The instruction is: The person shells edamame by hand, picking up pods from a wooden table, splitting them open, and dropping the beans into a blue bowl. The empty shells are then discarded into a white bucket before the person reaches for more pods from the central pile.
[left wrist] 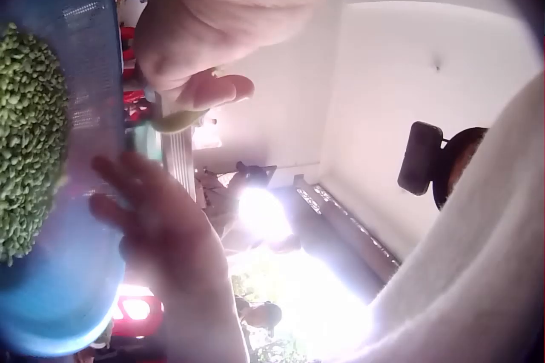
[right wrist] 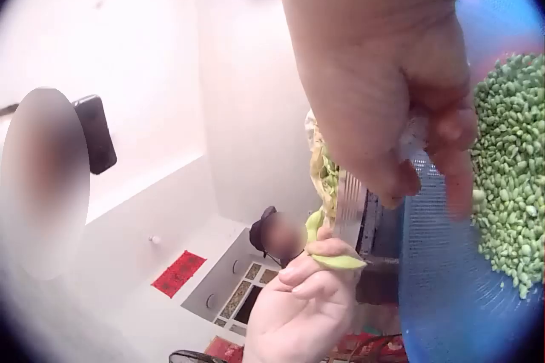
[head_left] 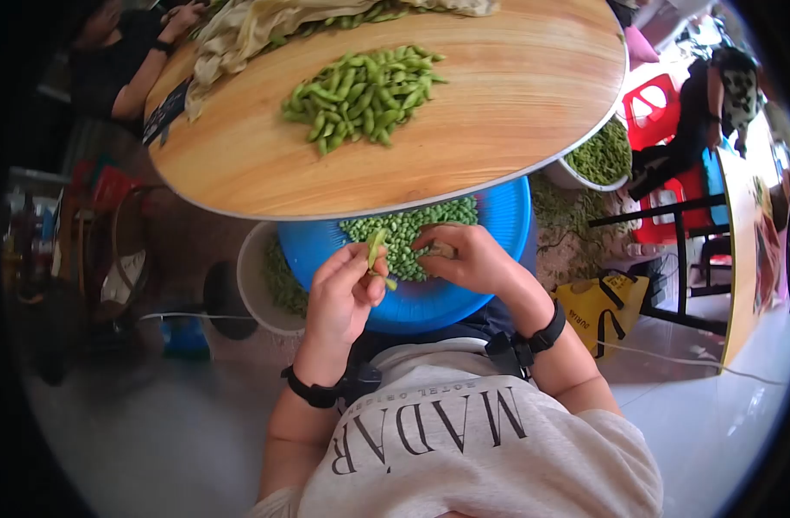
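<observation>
The left hand [head_left: 341, 292] grips green pods [head_left: 376, 250] between thumb and fingers, above the near part of the blue basin [head_left: 425, 309]; one pod lies crosswise over the fingers. The right hand [head_left: 471, 259] is beside it, fingers bent over the shelled beans [right wrist: 515, 159] in the basin. A pale bit shows at its fingers, perhaps a husk or a finger cover, but the view is poor and I cannot tell whether they hold anything. More pods [head_left: 360, 97] are heaped on the wooden table [head_left: 498, 104]. Each pod should be light, its skin pliable but fairly tough, perhaps slick if damp; the beans are likely firm yet easily bruised. The best hold is probably a light pinch near one end, thumb along the seam.
</observation>
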### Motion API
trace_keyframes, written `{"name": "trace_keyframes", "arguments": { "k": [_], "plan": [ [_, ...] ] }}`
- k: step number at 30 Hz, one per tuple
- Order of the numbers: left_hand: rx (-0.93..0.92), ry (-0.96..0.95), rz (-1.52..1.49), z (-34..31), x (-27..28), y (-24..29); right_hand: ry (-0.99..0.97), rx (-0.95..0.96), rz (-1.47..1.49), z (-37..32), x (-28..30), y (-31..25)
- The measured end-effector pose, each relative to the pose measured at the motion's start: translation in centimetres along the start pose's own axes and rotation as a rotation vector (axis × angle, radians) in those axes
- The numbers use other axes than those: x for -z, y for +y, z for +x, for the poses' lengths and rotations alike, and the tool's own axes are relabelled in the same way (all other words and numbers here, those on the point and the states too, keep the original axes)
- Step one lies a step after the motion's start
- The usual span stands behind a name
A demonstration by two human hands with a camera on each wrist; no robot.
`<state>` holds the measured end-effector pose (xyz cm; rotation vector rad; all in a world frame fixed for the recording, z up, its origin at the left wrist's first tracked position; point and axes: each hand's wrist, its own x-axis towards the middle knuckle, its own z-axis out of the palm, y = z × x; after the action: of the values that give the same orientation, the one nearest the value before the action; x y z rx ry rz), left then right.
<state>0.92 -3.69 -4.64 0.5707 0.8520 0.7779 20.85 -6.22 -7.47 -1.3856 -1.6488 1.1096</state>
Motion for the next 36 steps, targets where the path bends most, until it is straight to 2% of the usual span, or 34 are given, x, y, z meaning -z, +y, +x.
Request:
{"name": "trace_keyframes", "arguments": {
  "k": [3,7,8,10,11,12,13,15,17,23,24,28,36],
  "plan": [
    [-0.017,-0.027,-0.156,0.3,0.4,-0.3,-0.019,-0.322,0.322,-0.4,0.2,-1.6],
    [-0.016,-0.117,-0.337,1.0,0.5,-1.4,-0.192,-0.369,0.660,-1.0,-0.3,-2.6],
    [-0.042,-0.132,-0.307,1.0,0.3,-1.6,-0.199,-0.375,0.709,-1.1,-1.0,-2.1],
    [-0.069,-0.238,-0.218,1.1,1.1,-1.8,-0.123,-0.387,0.695,-1.2,-1.6,-1.8],
    [-0.074,-0.181,-0.088,0.7,0.7,-1.6,-0.092,-0.371,0.699,-1.5,-1.5,-1.5],
    [-0.094,-0.062,0.122,0.1,-0.2,-1.4,-0.039,-0.352,0.695,-1.6,-1.0,-2.0],
    [-0.143,-0.058,0.379,-0.2,-0.4,-1.4,-0.041,-0.356,0.624,-1.8,-0.4,-2.2],
    [-0.291,-0.034,0.711,-0.5,-1.0,-1.7,-0.063,-0.250,0.664,-1.9,-0.3,-1.8],
    [-0.369,-0.021,0.788,-1.0,-2.4,-1.7,-0.051,-0.305,0.819,-2.5,0.1,-2.1],
    [-0.290,0.030,0.823,-0.1,-2.4,-2.7,0.049,-0.257,0.702,-2.9,0.0,-1.1],
    [-0.298,0.037,0.820,0.0,-2.5,-2.9,0.025,-0.234,0.613,-2.9,0.2,-0.8],
    [-0.285,0.020,0.782,0.1,-3.2,-3.0,-0.016,-0.171,0.651,-3.0,0.1,-0.5],
    [-0.288,0.019,0.818,0.4,-2.8,-2.9,-0.107,-0.213,0.634,-2.7,0.7,-1.1]
  ]
}}
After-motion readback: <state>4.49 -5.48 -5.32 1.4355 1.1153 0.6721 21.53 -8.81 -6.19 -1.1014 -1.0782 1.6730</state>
